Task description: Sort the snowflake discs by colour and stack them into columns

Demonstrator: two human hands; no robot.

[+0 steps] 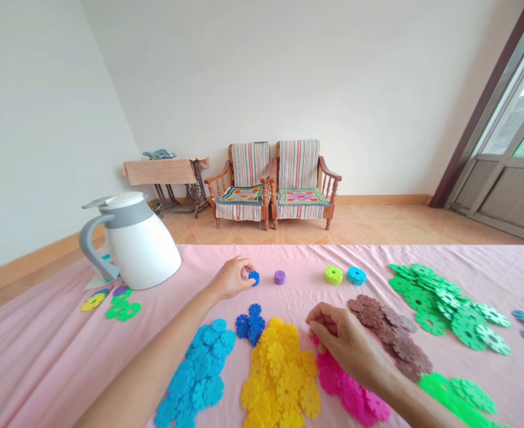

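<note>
My left hand (235,277) reaches to the far part of the table, its fingers closed on a small stack of dark blue flower-shaped discs (254,278). Just right of it stands a purple disc stack (279,277). My right hand (335,333) is over the far end of a pink disc pile (348,386), with curled fingers; whether anything is between them is hidden. Loose dark blue discs (251,324) lie nearer, between the hands. In front are a yellow disc pile (282,380) and a light blue disc pile (199,374).
A lime stack (333,275) and a cyan stack (356,276) stand at the back. Brown discs (391,336) and green discs (449,303) lie to the right. A white jug (143,249) stands at left, near linked discs (123,307). Pink cloth (47,356) covers the table.
</note>
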